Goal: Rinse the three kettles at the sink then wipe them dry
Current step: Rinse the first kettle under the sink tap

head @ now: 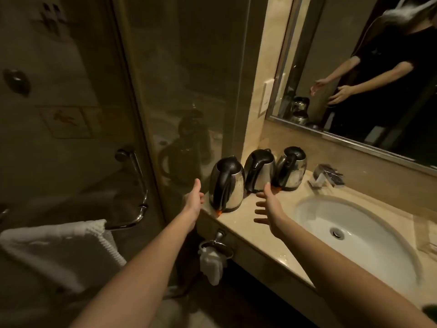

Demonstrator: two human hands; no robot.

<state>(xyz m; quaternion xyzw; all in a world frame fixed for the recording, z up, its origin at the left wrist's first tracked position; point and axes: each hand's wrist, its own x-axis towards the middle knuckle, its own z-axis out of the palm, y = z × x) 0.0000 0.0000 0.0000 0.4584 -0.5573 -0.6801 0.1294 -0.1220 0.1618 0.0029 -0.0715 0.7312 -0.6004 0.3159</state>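
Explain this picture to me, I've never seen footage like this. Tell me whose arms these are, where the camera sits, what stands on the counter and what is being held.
No machine here: the two bare arms belong to a person, and the one camera is worn on that person's head, looking forward and down, so the arms enter from the bottom edge. The mirror reflects the same person. On the stone counter, left of the white sink and its faucet, three steel kettles stand upright in a row: the nearest kettle, the middle kettle, the far kettle. The left hand and right hand are open, reaching either side of the nearest kettle. Nothing is held. A white towel hangs at lower left.
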